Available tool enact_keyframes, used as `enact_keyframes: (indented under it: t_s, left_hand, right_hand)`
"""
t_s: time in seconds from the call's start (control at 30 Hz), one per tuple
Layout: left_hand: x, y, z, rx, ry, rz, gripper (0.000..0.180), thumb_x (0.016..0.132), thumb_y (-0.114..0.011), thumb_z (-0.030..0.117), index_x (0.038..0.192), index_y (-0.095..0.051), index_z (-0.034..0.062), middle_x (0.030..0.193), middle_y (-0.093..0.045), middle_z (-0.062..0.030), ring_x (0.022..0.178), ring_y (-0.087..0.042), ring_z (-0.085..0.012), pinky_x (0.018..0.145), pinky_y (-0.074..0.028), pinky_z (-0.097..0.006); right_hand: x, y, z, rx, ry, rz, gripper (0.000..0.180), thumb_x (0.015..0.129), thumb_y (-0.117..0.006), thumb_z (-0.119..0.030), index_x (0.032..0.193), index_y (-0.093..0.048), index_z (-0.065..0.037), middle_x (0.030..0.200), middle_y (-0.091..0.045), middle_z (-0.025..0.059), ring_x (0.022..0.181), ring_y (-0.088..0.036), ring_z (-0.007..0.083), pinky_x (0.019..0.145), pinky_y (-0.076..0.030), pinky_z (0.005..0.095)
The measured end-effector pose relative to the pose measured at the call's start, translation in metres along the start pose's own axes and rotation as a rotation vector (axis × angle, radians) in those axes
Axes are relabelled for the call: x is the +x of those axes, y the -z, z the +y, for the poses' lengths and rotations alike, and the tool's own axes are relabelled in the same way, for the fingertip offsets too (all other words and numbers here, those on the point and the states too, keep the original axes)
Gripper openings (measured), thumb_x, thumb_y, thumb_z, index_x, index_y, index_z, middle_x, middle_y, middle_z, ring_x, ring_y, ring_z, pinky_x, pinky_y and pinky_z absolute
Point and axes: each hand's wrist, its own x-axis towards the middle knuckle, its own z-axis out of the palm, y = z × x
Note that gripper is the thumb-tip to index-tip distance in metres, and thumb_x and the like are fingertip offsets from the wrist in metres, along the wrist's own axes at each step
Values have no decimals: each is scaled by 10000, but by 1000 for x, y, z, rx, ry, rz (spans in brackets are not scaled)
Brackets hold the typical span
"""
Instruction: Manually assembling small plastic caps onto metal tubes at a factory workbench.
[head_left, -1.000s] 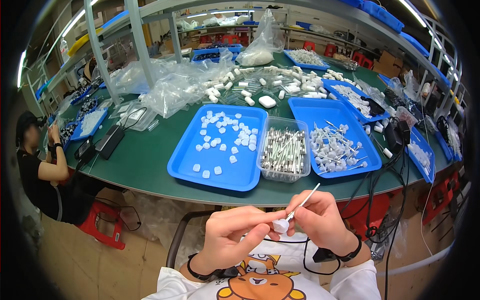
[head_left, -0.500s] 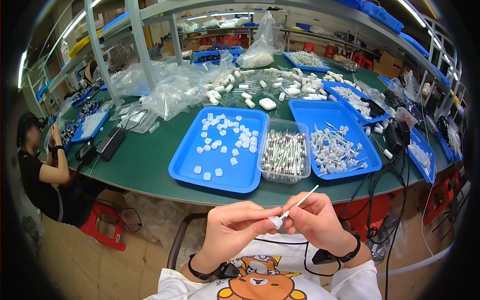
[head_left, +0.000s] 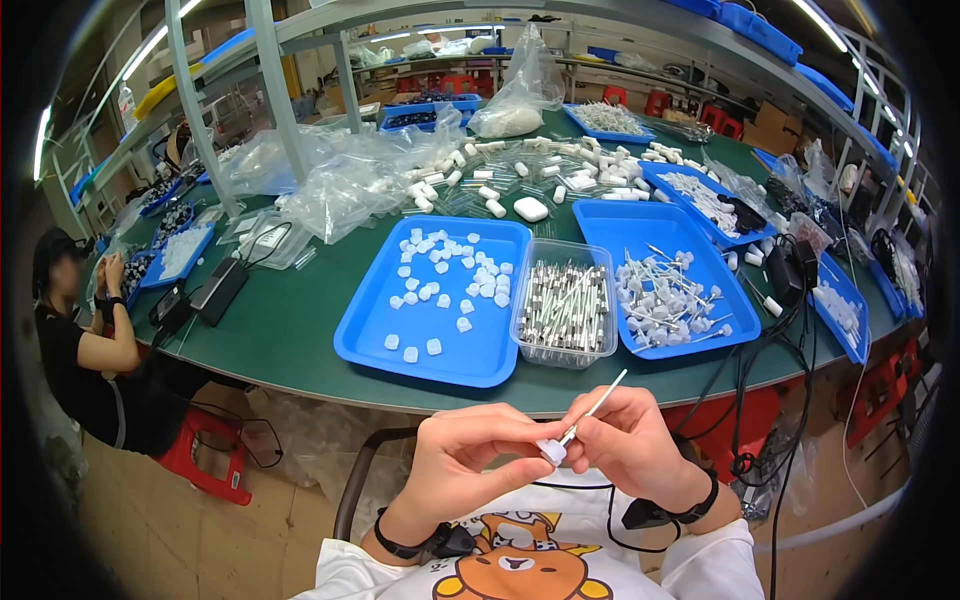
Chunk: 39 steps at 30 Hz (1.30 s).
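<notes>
My right hand (head_left: 630, 440) pinches a thin white rod (head_left: 606, 395) with a metal-looking lower part, its free end pointing up and to the right. At the rod's lower end is a small translucent white cap (head_left: 552, 452). My left hand (head_left: 468, 462) has its thumb and fingertips at the cap's sides, closed lightly about it. Both hands are in front of the table edge, above my lap. Beyond them, a blue tray (head_left: 440, 372) holds loose white caps, and a clear plastic box (head_left: 566, 354) is full of rods. Another blue tray (head_left: 738, 300) has rods with caps on them.
White cylinders (head_left: 600, 160), clear tubes and plastic bags (head_left: 350, 180) cover the table's back. Black cables (head_left: 800, 375) hang over the right edge near a power adapter (head_left: 790, 272). A metal shelf frame (head_left: 277, 90) rises at left. A person (head_left: 95, 345) sits far left.
My left thumb has lowered slightly from the cap, showing more of it. The rod and cap have shifted a little left. Trays appear slightly shifted as the view moved.
</notes>
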Motion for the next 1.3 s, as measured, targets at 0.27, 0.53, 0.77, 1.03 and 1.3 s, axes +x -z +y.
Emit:
enact_keyframes:
  t_s: [0.27,0.53,0.77,1.03,1.3]
  left_hand:
    - [2,2,5,0,182,89,246,776,-628,-66,1020,-598,-86,854,-636,-158,751,-644,-180,639,-559,-266]
    - [3,8,8,0,259,77,127,784,-621,-64,899,-574,-89,803,-640,-171,706,-648,-187,577,-556,-271]
    - [5,18,13,-5,353,22,90,760,-646,-65,801,-566,-72,766,-642,-175,678,-650,-191,531,-539,-263]
    - [5,22,6,-164,322,-98,89,744,-653,-75,769,-569,-66,757,-639,-182,647,-649,-197,516,-534,-257]
    - [10,26,-5,-61,302,-50,89,774,-628,-59,851,-583,-61,787,-641,-158,692,-647,-193,569,-532,-258]
  right_hand:
    - [2,1,4,-109,26,30,160,868,-545,-17,952,-613,101,921,-618,152,739,-604,140,636,-513,247]
    - [0,-2,8,-268,87,66,141,850,-565,2,939,-637,85,965,-615,152,725,-606,125,621,-519,217]
    - [0,-8,8,-296,52,39,146,859,-558,-6,945,-639,80,931,-620,138,682,-567,103,591,-485,213]
    - [-8,-12,10,-146,-13,-17,161,872,-541,-12,966,-618,92,928,-616,131,696,-565,100,598,-488,215]
    - [2,-7,-7,-379,-28,51,165,868,-549,-20,975,-617,85,955,-623,130,720,-584,108,636,-505,235]
